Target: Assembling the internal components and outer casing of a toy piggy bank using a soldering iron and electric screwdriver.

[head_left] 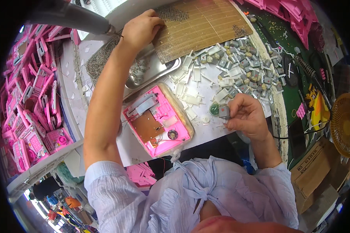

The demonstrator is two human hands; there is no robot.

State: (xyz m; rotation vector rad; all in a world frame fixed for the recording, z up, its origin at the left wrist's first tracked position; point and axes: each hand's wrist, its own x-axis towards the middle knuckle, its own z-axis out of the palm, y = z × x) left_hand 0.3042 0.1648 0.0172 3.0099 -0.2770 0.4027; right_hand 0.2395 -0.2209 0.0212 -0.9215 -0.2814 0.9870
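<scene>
Head view: right hand [247, 116] pinches a small grey metal motor [224, 112] between its fingers [231, 105], just above the white worktop [206, 132], near the pile of grey motors [247, 70]. Left hand [142, 29] rests fingers curled on the brown slotted cardboard board [206, 23], above the steel tray [159, 68]. Open pink plastic toy housing [157, 124] lies between the hands.

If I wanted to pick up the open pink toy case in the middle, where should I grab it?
Probably grip the pink toy case by its two long outer edges, coming down from above. It lies flat and open side up, with a brown circuit board and thin wires inside, so fingers should stay on the plastic rim, off those parts.
</scene>
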